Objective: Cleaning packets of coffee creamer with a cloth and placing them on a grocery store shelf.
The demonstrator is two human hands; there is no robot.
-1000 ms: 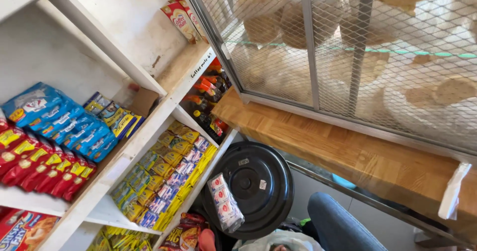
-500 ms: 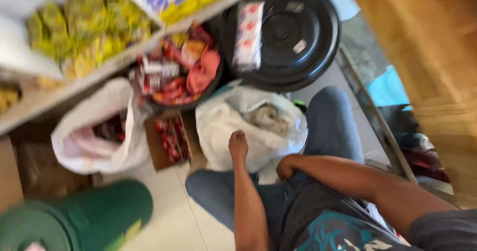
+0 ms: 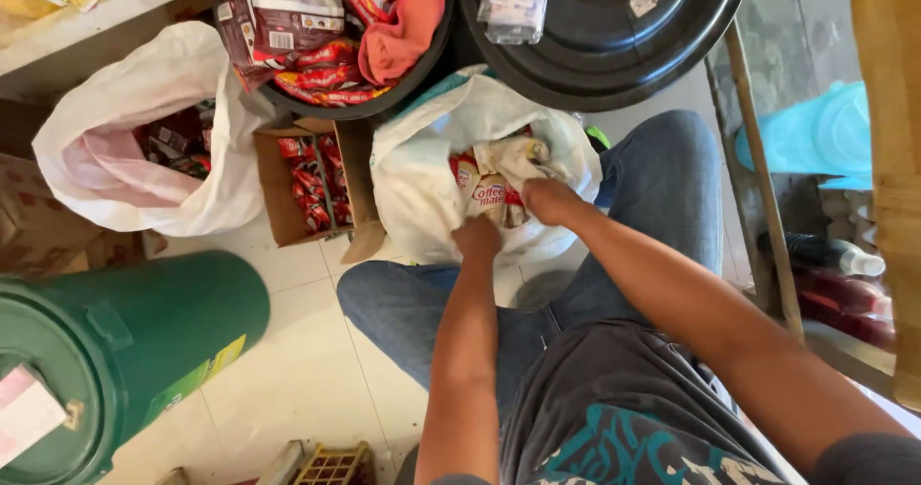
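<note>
I sit on the floor in blue jeans with a white plastic bag (image 3: 413, 188) standing open between my knees. It holds cream and red sachet packs (image 3: 494, 183). My left hand (image 3: 477, 237) is at the bag's near rim, fingers curled down inside it. Just to the right, my right hand (image 3: 549, 200) is closed on the sachet packs, its fingertips hidden among them.
A black basin (image 3: 403, 82) of red snack packets and a black lidded tub (image 3: 624, 53) stand beyond the bag. To the left are a cardboard box (image 3: 273, 183) of red sachets, another white bag (image 3: 125, 149) and a green bin (image 3: 153, 341). A wooden counter (image 3: 887, 159) rises on the right.
The view dropped from the stocked shelves down to my lap. My left hand went deeper into the white bag, and my right hand came off my lap into it.
</note>
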